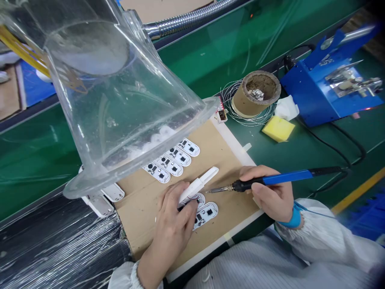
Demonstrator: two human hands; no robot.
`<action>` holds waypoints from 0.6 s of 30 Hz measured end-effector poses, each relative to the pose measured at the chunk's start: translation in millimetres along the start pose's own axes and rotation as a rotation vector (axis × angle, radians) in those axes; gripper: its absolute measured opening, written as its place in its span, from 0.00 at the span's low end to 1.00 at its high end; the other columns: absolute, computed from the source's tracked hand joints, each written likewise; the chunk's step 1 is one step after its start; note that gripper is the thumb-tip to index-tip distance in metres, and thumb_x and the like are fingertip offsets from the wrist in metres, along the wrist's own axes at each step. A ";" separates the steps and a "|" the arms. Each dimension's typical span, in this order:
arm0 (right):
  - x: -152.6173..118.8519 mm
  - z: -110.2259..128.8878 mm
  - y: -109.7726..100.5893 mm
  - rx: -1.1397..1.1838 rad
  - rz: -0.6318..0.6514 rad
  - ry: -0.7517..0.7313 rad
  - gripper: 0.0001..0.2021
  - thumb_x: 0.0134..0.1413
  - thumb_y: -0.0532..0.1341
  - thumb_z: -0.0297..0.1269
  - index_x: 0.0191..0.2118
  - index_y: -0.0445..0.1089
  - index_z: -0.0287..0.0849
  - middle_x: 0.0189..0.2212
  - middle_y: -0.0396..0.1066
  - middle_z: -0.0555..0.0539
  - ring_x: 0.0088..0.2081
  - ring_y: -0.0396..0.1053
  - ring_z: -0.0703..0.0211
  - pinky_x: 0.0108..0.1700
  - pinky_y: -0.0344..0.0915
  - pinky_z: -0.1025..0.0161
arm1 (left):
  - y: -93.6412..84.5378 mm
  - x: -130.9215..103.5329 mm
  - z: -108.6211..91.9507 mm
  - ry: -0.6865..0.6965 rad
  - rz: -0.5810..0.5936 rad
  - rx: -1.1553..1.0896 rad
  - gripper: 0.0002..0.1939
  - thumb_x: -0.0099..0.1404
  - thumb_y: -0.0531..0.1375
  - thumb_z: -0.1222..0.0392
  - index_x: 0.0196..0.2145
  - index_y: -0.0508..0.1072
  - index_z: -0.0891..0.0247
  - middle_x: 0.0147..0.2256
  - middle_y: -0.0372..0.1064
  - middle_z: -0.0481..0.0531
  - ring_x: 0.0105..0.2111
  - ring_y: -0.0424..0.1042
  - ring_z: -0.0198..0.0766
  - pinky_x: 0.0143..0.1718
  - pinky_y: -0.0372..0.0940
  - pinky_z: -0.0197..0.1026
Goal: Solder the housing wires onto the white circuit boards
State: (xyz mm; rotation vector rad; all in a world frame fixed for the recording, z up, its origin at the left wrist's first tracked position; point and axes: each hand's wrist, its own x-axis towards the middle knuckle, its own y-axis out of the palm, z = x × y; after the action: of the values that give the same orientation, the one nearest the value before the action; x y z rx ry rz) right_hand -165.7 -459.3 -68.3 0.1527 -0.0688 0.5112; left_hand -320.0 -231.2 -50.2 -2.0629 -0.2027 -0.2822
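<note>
My left hand (176, 210) is closed around a slim white plastic housing (200, 183), which is tilted up to the right. Under its fingers lies a small white circuit board (201, 198), partly hidden, with thin wires near it. Another white circuit board (207, 213) rests just below, by the thumb. My right hand (272, 192) grips a blue and black soldering iron (270, 179) like a pen. Its metal tip points left and ends close to the housing and the upper board; whether it touches them I cannot tell.
Several white boards (174, 160) lie in a row on the cardboard (234, 160). A clear fume hood (135, 108) hangs over the left side. At the right stand a brown pot (243, 100) ringed by solder wire, a yellow sponge (278, 129) and a blue soldering-station unit (319, 92).
</note>
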 end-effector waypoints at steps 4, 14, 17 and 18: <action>1.7 -0.8 0.7 0.018 -0.046 0.055 0.07 0.66 0.66 0.40 0.42 0.82 0.47 0.31 0.76 0.45 0.31 0.73 0.52 0.32 0.71 0.55 | -0.6 -1.1 -0.7 0.001 -0.005 0.009 0.13 0.70 0.62 0.78 0.46 0.73 0.62 0.60 0.63 0.65 0.60 0.68 0.53 0.57 0.70 0.62; 7.2 -8.1 1.4 0.096 -0.079 0.109 0.07 0.63 0.68 0.41 0.40 0.82 0.46 0.32 0.77 0.46 0.27 0.70 0.57 0.26 0.66 0.60 | 0.4 -2.2 0.7 -0.007 -0.006 0.014 0.13 0.71 0.61 0.77 0.46 0.73 0.61 0.60 0.64 0.64 0.60 0.68 0.52 0.56 0.70 0.60; 16.6 -6.6 0.4 0.170 -0.096 0.154 0.08 0.58 0.70 0.43 0.36 0.82 0.45 0.27 0.76 0.47 0.24 0.68 0.57 0.24 0.63 0.60 | -1.3 -2.5 1.4 -0.042 0.019 -0.001 0.11 0.72 0.62 0.75 0.46 0.73 0.60 0.61 0.65 0.63 0.59 0.69 0.51 0.55 0.70 0.59; 19.8 -6.2 -0.4 0.199 -0.093 0.173 0.08 0.57 0.70 0.43 0.35 0.82 0.44 0.26 0.75 0.47 0.24 0.68 0.57 0.24 0.63 0.60 | -2.6 -2.3 1.6 -0.053 0.032 -0.012 0.10 0.72 0.61 0.74 0.46 0.73 0.60 0.61 0.65 0.63 0.59 0.69 0.51 0.55 0.70 0.59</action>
State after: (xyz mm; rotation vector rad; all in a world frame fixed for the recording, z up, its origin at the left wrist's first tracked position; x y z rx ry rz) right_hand -148.1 -449.1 -72.4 0.3039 0.1583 0.4361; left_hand -322.7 -228.6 -49.4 -2.0851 -0.2004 -0.2103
